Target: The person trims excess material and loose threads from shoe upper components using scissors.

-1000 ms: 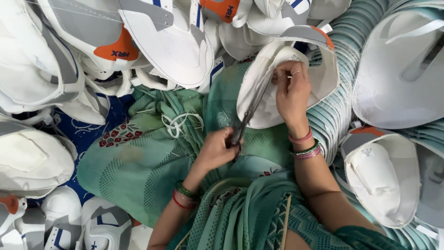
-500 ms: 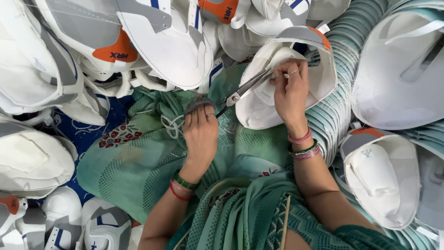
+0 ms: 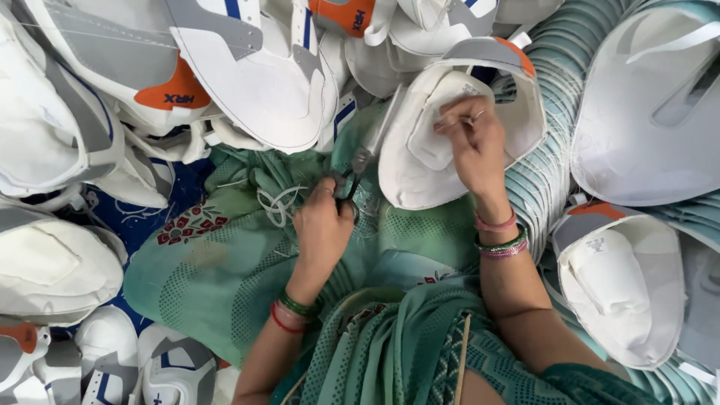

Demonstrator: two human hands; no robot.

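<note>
Our left hand (image 3: 324,225) in a clenched grip on scissors (image 3: 357,171) over our green lap cloth (image 3: 225,277), our right hand (image 3: 471,142) pinching the white shoe upper (image 3: 420,165), more uppers (image 3: 247,67) piled around

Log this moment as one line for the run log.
left hand: grips small metal scissors | right hand: holds white shoe upper with grey and orange trim | surface: green patterned cloth

Blue patterned floor cloth (image 3: 146,217) under even light, ringed by heaped white shoe uppers (image 3: 52,270).
</note>
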